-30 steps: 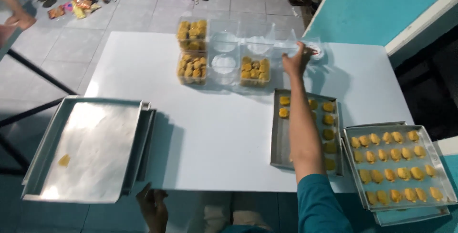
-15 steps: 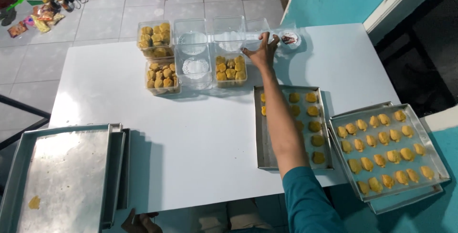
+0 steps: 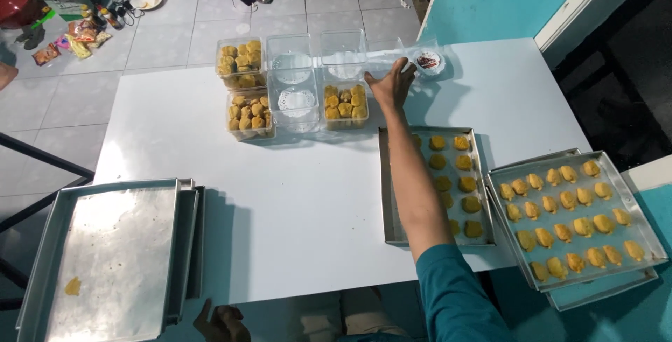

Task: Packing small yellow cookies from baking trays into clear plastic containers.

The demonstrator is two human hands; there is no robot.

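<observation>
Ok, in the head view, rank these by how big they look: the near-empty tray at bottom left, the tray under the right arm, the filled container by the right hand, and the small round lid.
1. Near-empty tray, though it sits nearest the camera.
2. Tray under the right arm.
3. Filled container beside the right hand.
4. Small round lid.

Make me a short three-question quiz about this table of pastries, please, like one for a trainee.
1. True or false: the right hand reaches toward the clear containers at the table's far edge.
2. Which tray holds more pastries: A, the tray under the forearm, or B, the tray at the right edge?
3. Fill in: the stacked trays at the near left hold a single ___.

Key: 1 true; 2 B; 3 pastry (one small piece).
</observation>
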